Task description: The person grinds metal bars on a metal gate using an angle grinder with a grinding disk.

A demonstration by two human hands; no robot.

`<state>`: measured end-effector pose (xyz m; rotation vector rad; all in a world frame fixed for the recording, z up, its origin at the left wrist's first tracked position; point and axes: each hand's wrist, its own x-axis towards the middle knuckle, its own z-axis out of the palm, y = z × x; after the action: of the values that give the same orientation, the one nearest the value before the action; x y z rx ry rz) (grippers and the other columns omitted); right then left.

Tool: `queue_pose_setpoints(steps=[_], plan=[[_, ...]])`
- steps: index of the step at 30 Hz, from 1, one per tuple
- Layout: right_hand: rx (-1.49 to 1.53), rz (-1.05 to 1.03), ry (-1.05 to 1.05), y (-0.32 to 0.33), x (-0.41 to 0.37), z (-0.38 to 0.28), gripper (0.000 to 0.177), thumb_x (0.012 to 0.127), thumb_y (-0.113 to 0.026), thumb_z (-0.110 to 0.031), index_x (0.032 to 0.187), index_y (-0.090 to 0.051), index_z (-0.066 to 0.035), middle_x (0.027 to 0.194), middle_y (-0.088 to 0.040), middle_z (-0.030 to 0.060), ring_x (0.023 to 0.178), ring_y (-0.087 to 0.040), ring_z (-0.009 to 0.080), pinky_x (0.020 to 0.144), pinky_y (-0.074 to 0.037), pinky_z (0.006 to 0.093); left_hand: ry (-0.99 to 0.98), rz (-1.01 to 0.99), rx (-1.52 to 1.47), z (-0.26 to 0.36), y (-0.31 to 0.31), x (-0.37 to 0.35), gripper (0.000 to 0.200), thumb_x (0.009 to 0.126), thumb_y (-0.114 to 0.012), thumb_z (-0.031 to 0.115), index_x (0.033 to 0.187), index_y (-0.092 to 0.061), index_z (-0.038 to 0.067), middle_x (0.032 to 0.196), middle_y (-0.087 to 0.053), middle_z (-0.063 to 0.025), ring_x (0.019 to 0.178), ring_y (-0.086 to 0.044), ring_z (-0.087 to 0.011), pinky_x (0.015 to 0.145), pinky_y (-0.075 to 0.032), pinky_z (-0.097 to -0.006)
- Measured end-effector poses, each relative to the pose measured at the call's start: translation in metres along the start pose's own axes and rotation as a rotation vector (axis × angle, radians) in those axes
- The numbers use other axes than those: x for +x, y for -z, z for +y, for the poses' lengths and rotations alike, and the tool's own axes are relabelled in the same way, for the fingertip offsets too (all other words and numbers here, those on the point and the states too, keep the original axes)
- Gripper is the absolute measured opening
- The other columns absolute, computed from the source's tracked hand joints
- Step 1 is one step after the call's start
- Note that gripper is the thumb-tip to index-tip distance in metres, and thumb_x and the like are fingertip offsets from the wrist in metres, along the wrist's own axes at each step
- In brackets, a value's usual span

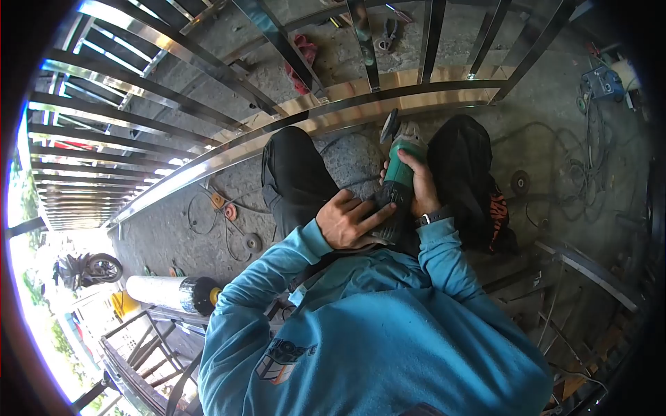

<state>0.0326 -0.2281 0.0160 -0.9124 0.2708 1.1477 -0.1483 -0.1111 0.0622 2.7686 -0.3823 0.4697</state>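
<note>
here the right hand [424,184] grips a grinder [398,172], half-open left hand [345,220] touching it, cylinder [166,292] contents hidden.

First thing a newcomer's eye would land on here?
Probably the shiny metal railing, its bars fanning across the top and left of the view. Next, the green angle grinder near centre, between the knees: right hand around its body, left hand over its dark rear. Then the white-and-black cylinder, lower left.

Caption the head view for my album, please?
Left hand and right hand on a green grinder, near a metal railing.
</note>
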Motion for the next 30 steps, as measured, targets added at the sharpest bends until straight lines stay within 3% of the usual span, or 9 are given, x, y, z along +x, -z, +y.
queue_pose_setpoints(steps=[8, 14, 18, 20, 22, 24, 25, 29, 30], plan=[[-0.162, 0.074, 0.156, 0.002, 0.010, 0.008, 0.043, 0.084, -0.079, -0.010, 0.116, -0.052, -0.003, 0.085, -0.064, 0.0117, 0.065, -0.069, 0.0258, 0.057, -0.061, 0.0391, 0.111, -0.097, -0.062, 0.006, -0.008, -0.008, 0.073, 0.078, -0.078, 0.053, 0.133, -0.063, 0.009, 0.082, -0.061, -0.0025, 0.069, -0.059, -0.0173, 0.072, -0.040, -0.0341], [-0.100, 0.059, 0.122, 0.007, 0.012, 0.010, 0.056, 0.083, -0.080, -0.010, 0.126, -0.044, -0.005, 0.095, -0.063, 0.0120, 0.070, -0.069, 0.0257, 0.062, -0.062, 0.0412, 0.055, -0.012, 0.019, 0.010, -0.001, -0.015, 0.069, 0.085, -0.073, 0.044, 0.140, -0.057, 0.005, 0.088, -0.066, -0.0078, 0.080, -0.066, -0.0191, 0.073, -0.043, -0.0347], [-0.125, 0.063, 0.108, 0.009, 0.014, 0.010, 0.062, 0.082, -0.081, -0.010, 0.129, -0.042, -0.006, 0.097, -0.063, 0.0123, 0.072, -0.068, 0.0251, 0.064, -0.061, 0.0409, 0.093, -0.121, -0.213, -0.016, 0.015, -0.016, 0.065, 0.083, -0.079, 0.041, 0.133, -0.061, 0.003, 0.098, -0.069, -0.0100, 0.070, -0.061, -0.0203, 0.076, -0.045, -0.0348], [-0.212, 0.103, 0.138, 0.020, 0.023, 0.016, 0.066, 0.080, -0.084, -0.010, 0.131, -0.041, -0.005, 0.103, -0.062, 0.0121, 0.078, -0.068, 0.0240, 0.066, -0.060, 0.0397, 0.442, 0.031, -0.649, -0.043, 0.001, -0.027, 0.066, 0.084, -0.076, 0.048, 0.131, -0.062, 0.004, 0.099, -0.068, -0.0079, 0.067, -0.060, -0.0210, 0.078, -0.046, -0.0344], [-0.241, 0.132, 0.203, 0.026, 0.030, 0.025, 0.070, 0.079, -0.086, -0.010, 0.132, -0.041, -0.005, 0.106, -0.061, 0.0118, 0.083, -0.068, 0.0232, 0.069, -0.060, 0.0390, 1.077, 0.348, -1.255, -0.071, -0.037, -0.039, 0.060, 0.088, -0.068, 0.047, 0.130, -0.061, 0.006, 0.100, -0.066, -0.0057, 0.075, -0.061, -0.0207, 0.083, -0.047, -0.0382], [-0.272, 0.155, 0.265, 0.022, 0.029, 0.028, 0.073, 0.077, -0.087, -0.010, 0.133, -0.040, -0.005, 0.110, -0.060, 0.0115, 0.088, -0.067, 0.0224, 0.072, -0.059, 0.0383, 1.311, 0.611, -2.000, -0.098, -0.041, -0.035, 0.049, 0.093, -0.054, 0.032, 0.135, -0.057, 0.006, 0.100, -0.063, -0.0037, 0.085, -0.061, -0.0212, 0.089, -0.047, -0.0445], [-0.284, 0.153, 0.265, 0.019, 0.027, 0.028, 0.076, 0.076, -0.087, -0.010, 0.134, -0.039, -0.005, 0.112, -0.059, 0.0114, 0.092, -0.066, 0.0221, 0.075, -0.059, 0.0381, 1.322, 0.613, -1.984, -0.105, -0.043, -0.031, 0.049, 0.093, -0.044, 0.019, 0.139, -0.052, 0.006, 0.101, -0.061, -0.0040, 0.093, -0.060, -0.0213, 0.093, -0.046, -0.0501], [-0.338, 0.138, 0.246, 0.003, 0.016, 0.022, 0.080, 0.075, -0.088, -0.008, 0.136, -0.037, -0.005, 0.114, -0.059, 0.0114, 0.097, -0.065, 0.0220, 0.081, -0.058, 0.0378, 1.284, 0.764, -1.877, -0.123, -0.083, -0.017, 0.052, 0.090, -0.044, 0.008, 0.141, -0.049, 0.004, 0.108, -0.063, -0.0043, 0.094, -0.061, -0.0236, 0.095, -0.048, -0.0486], [-0.344, 0.140, 0.247, 0.005, 0.018, 0.024, 0.080, 0.075, -0.088, -0.008, 0.136, -0.037, -0.005, 0.114, -0.059, 0.0114, 0.097, -0.065, 0.0220, 0.081, -0.058, 0.0378, 1.280, 0.819, -1.686, -0.119, -0.086, -0.007, 0.052, 0.091, -0.048, 0.004, 0.142, -0.049, 0.003, 0.113, -0.064, -0.0061, 0.099, -0.062, -0.0242, 0.097, -0.049, -0.0469]])
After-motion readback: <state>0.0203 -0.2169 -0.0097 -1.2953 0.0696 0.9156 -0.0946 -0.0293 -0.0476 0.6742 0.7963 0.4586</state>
